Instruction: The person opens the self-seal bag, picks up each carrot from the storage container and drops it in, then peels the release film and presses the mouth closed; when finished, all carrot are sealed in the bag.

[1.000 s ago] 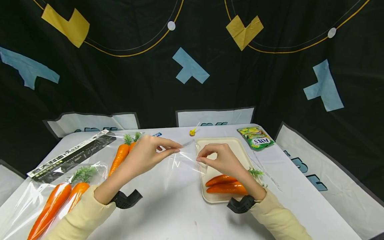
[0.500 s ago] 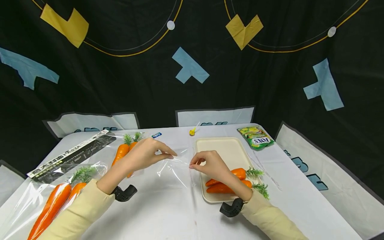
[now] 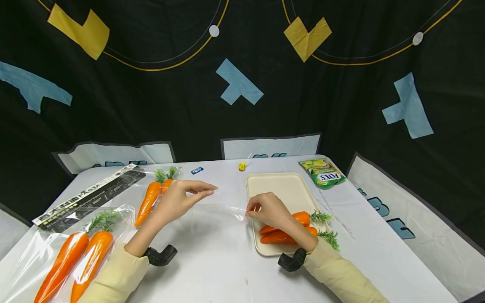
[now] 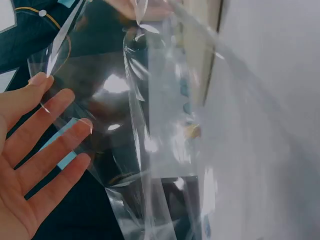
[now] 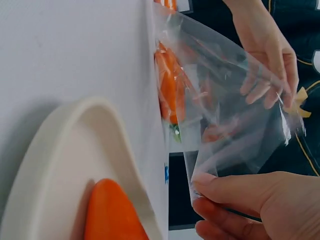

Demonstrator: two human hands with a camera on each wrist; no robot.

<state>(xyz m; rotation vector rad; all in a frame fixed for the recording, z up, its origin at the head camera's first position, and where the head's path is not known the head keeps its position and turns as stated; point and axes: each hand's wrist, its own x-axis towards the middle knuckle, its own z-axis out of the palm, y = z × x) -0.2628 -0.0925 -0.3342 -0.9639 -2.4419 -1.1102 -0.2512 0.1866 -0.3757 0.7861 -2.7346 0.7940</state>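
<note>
Between the two hands a clear plastic bag [image 5: 235, 145] is stretched in the air above the white table. My left hand [image 3: 179, 200] pinches one edge at the left; in the left wrist view its thumb and index finger [image 4: 62, 100] meet the film, the other fingers spread. With thumb and index finger, my right hand [image 3: 269, 208] grips a corner of the bag, over the left side of a cream tray [image 3: 282, 181]. Two carrots [image 3: 282, 237] with green tops lie in the tray, below the right wrist and partly hidden by it.
At the left lie bagged carrots [image 3: 92, 261], with more bagged carrots [image 3: 149, 202] behind and a black-and-white printed package [image 3: 91, 198]. A green FOX'S packet [image 3: 323, 172] is at the back right. A yellow lollipop [image 3: 242, 166] and small blue packet [image 3: 197, 170] lie at the back.
My left hand has shifted left. My right hand went left and down, then slightly right. The bag now looks flatter and more stretched between them in the head view.
</note>
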